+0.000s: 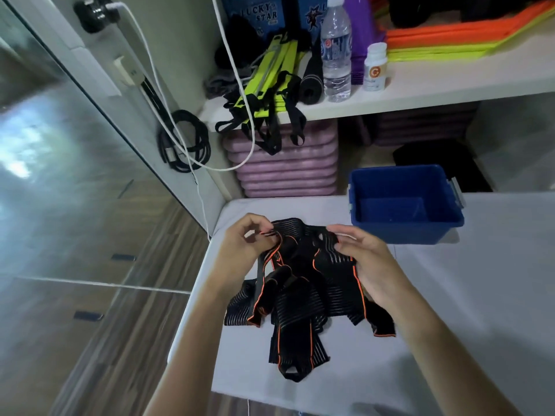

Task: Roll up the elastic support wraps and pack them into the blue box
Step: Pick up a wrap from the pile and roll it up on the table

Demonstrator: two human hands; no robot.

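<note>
White table (480, 295), shelf (450, 85) behind. Wraps (300, 295): black, orange-edged, tangled heap at table centre. Left hand (240, 244) pinches one wrap's end; right hand (366, 259) grips the same wrap's far edge, held taut, likely to find a rolling start. Box (405, 226): blue, open, just beyond, apparently empty.

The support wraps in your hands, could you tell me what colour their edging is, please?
Orange edging on black striped support wraps, clearest in the head view.
</note>
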